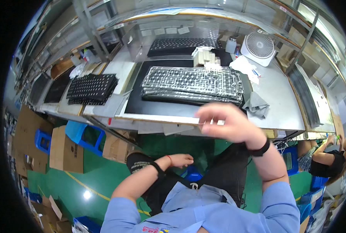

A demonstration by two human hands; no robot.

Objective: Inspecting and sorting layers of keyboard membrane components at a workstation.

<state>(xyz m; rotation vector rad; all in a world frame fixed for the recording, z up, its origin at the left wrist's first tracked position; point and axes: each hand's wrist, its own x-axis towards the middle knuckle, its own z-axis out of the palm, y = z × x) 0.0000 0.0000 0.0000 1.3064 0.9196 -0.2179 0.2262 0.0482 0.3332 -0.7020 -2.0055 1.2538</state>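
My right hand (229, 125) is raised in front of the workbench's near edge (157, 118), blurred, fingers bent and apart, with nothing clearly in it; a black band circles its wrist. Just beyond it a stack of clear grey keyboard plates (192, 83) lies on a black mat (142, 101). My left hand (181, 160) rests low by my lap over a black knee pad (139, 161), fingers loose and holding nothing, a red string around the wrist.
A stack of black keyboard panels (91, 88) sits at the left, another black panel (180, 46) at the back. A white fan (259, 47), a grey cloth (256, 105) and white blocks (204, 56) are near. Cardboard boxes (66, 149) and a blue crate (88, 136) stand below. A co-worker (328, 157) sits at the right.
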